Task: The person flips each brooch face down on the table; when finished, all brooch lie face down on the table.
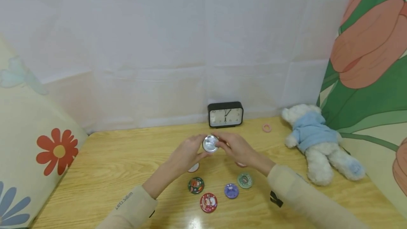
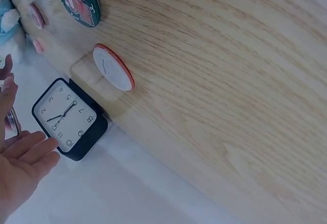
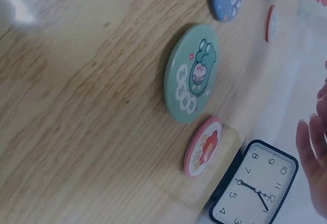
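Here, a round, shiny silver metallic disc [image 1: 210,144] was pinched between the left hand [image 1: 188,152] and right hand [image 1: 237,147], held above the yellow wood-grain counter [image 1: 127,162], apparently gripped at opposite edges for steadiness.

Back wall: white cloth sheet [image 1: 146,45] spanning the full width behind the desk [image 1: 127,151], with soft upright and level creases
Left side: cream panel [image 1: 19,116] leaning in at a slant, printed with a red flower [image 1: 59,151], a blue flower [image 1: 12,207] low down and a pale blue-green motif [image 1: 19,73] higher up
Right side: printed covering [image 1: 372,101] with big coral petals [image 1: 369,45] and green leaves
Desk: light yellowish wood grain, far edge meeting the sheet
Light: bright glare [image 1: 194,223] on the desk's near part
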`<state>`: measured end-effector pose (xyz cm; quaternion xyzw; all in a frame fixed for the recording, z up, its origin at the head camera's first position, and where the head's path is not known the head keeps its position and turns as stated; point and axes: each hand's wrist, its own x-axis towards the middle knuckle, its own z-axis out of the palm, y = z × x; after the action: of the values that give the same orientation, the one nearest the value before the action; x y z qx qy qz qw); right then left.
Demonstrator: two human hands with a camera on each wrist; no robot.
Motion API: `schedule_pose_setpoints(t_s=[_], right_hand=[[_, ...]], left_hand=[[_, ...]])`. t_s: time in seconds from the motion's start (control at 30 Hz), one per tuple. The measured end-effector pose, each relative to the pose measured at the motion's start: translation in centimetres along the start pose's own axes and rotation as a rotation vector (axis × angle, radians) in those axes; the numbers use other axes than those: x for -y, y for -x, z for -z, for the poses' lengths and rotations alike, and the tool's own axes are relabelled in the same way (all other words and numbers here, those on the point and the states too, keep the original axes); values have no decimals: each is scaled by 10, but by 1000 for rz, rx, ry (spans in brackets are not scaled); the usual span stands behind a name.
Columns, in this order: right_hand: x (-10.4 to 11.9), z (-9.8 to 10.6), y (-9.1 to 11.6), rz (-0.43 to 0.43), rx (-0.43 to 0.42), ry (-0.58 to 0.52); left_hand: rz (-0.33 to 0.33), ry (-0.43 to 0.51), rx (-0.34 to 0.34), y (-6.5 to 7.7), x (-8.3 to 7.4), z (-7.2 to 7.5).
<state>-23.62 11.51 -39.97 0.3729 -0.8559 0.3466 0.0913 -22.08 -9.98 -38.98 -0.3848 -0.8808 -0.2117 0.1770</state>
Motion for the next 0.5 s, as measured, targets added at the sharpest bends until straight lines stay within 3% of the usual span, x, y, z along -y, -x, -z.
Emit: schedule_pose_setpoints(t_s=[0.27, 0.5], right_hand=[[-4, 4, 6, 98, 106, 158], [-4, 2, 6, 59, 145, 297]], left_hand=[[39, 35, 95, 1, 0, 1], [56, 54, 137, 2, 1, 0]])
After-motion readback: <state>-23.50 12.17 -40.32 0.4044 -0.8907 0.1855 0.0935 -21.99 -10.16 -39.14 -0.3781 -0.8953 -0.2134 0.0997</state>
